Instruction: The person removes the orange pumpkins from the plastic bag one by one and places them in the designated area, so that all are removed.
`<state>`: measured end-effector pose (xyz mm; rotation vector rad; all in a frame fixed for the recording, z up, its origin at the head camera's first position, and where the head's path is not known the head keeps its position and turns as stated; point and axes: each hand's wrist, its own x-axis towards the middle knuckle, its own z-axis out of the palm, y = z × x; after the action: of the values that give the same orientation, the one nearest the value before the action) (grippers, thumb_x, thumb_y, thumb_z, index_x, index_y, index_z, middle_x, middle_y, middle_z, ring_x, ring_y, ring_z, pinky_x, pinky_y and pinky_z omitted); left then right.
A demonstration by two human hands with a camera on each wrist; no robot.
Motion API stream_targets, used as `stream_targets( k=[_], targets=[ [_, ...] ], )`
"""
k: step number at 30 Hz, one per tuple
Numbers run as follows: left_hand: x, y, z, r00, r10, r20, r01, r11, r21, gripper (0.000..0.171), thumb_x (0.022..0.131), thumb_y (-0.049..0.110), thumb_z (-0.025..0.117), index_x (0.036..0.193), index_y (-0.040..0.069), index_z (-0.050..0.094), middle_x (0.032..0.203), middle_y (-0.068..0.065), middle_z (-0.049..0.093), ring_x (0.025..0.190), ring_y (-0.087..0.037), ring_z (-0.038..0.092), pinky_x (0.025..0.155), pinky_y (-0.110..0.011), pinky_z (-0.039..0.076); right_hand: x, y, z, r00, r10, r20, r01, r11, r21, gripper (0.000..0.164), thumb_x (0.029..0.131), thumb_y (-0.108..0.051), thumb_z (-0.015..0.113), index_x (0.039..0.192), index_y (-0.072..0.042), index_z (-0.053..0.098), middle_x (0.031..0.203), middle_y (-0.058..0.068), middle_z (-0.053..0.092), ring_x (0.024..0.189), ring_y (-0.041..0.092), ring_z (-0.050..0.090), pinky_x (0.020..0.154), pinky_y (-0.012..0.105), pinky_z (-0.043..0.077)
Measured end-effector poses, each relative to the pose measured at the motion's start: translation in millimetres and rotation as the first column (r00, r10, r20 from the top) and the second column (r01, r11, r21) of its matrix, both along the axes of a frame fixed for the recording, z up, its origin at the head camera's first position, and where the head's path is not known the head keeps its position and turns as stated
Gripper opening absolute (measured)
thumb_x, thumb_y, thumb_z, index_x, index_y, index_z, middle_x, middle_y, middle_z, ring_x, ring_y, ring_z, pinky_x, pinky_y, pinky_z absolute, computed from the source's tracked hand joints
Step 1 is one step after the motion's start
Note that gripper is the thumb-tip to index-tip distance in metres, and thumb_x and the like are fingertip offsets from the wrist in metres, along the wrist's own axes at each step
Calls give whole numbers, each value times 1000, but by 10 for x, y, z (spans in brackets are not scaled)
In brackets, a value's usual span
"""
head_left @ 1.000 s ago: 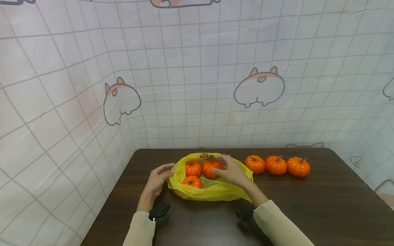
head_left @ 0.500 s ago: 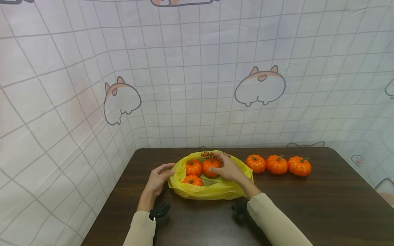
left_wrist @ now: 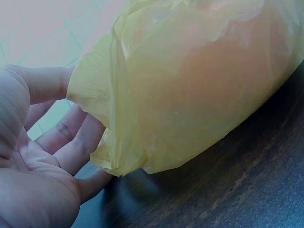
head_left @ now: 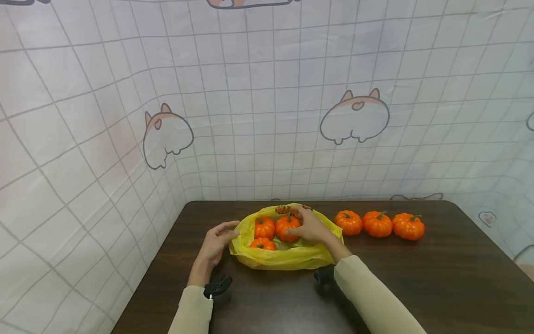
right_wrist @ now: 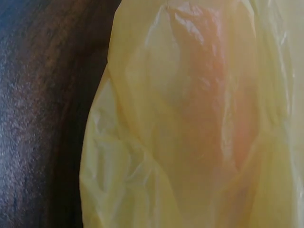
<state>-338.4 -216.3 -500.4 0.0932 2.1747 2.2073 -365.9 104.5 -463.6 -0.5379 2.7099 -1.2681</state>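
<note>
A yellow plastic bag [head_left: 288, 262] lies on the table, its mouth spread open. My left hand [head_left: 213, 244] holds its left rim; in the left wrist view the thumb lies over the bag's edge with the other fingers behind. Inside the bag sit two small orange pumpkins [head_left: 264, 228] on the left, one behind the other. To their right is a third pumpkin [head_left: 286, 228], gripped by my right hand [head_left: 314, 228] with the thumb in front and fingers at the far side. The bag [right_wrist: 190, 118] fills most of the right wrist view and hides that hand there.
Three more orange pumpkins [head_left: 377, 224] with green stems stand in a row right of the bag, near the back of the dark wooden table [head_left: 267, 301]. A white gridded cloth [head_left: 258, 116] with cartoon animals hangs behind and to the left.
My right hand has moved slightly left and closed in around the third pumpkin in the bag. The left hand stays at the rim.
</note>
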Motion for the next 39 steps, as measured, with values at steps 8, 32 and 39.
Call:
stream_targets(
  k=[8, 32, 39],
  targets=[
    [-26, 2, -37, 1000, 11, -2, -11, 1000, -4, 41, 97, 9, 69, 137, 0, 63, 99, 0, 75, 96, -12, 69, 85, -26, 57, -62, 22, -84, 999, -18, 40, 15, 998, 55, 83, 87, -27, 82, 155, -7, 39, 151, 27, 48, 139, 44, 47, 111, 59, 43],
    [-31, 6, -40, 1000, 19, 3, -19, 1000, 14, 43, 96, 8, 70, 137, 0, 62, 97, 3, 75, 95, -12, 69, 84, -26, 57, 137, 138, 112, 1000, 15, -8, -14, 1000, 10, 73, 88, -29, 81, 151, -12, 48, 149, 24, 48, 136, 43, 50, 106, 56, 48],
    [-43, 3, -57, 1000, 14, 2, -14, 1000, 27, 42, 96, 7, 69, 137, -1, 62, 94, 3, 75, 93, -11, 70, 84, -26, 58, 276, 233, 162, 999, 16, -37, -17, 1000, -25, 73, 87, -34, 81, 151, -19, 48, 144, 23, 44, 132, 46, 50, 104, 57, 50]
  ],
)
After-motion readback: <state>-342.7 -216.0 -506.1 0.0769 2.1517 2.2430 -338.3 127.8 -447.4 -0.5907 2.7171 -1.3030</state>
